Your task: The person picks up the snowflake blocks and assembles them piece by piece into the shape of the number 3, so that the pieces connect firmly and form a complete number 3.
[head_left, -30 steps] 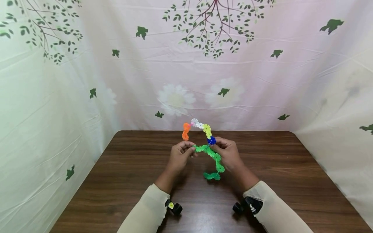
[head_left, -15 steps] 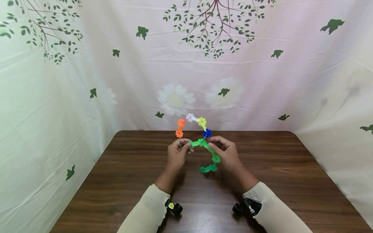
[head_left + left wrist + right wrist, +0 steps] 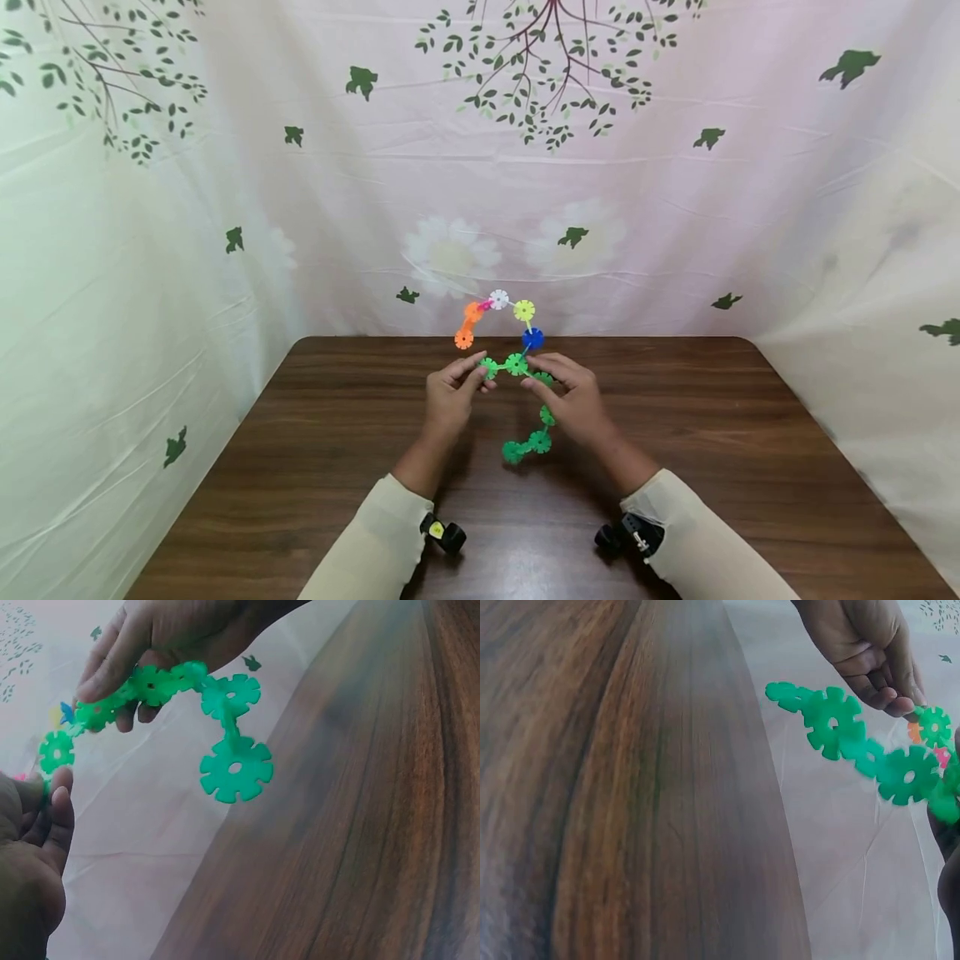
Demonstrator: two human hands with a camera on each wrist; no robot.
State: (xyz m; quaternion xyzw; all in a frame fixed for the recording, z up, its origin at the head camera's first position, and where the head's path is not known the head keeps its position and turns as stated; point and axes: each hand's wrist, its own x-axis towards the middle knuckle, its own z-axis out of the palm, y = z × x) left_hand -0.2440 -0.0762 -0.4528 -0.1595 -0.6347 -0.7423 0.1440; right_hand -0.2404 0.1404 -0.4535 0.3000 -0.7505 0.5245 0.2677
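Both hands hold up a chain of interlocking plastic flower discs above the table. My left hand (image 3: 452, 398) pinches the end green disc (image 3: 488, 367) between thumb and fingers. Close beside it, my right hand (image 3: 570, 393) grips the green part near where a blue disc (image 3: 533, 338) branches off. From the blue disc a curved arm rises through a yellow disc (image 3: 523, 310), a white disc (image 3: 498, 299) and a pink piece to orange discs (image 3: 464, 339). A green tail (image 3: 539, 442) hangs below the right hand; in the left wrist view its end disc (image 3: 236, 769) dangles free.
A brown wood-grain table (image 3: 337, 467) lies beneath the hands. Pale curtains (image 3: 465, 183) printed with leaves, birds and flowers stand behind and at both sides. Each wrist carries a black strapped camera, such as the left one (image 3: 447, 536).
The chain has been raised a little and turned, so its discs face the head camera more. The green tail has swung to the left. Both hands keep their hold.
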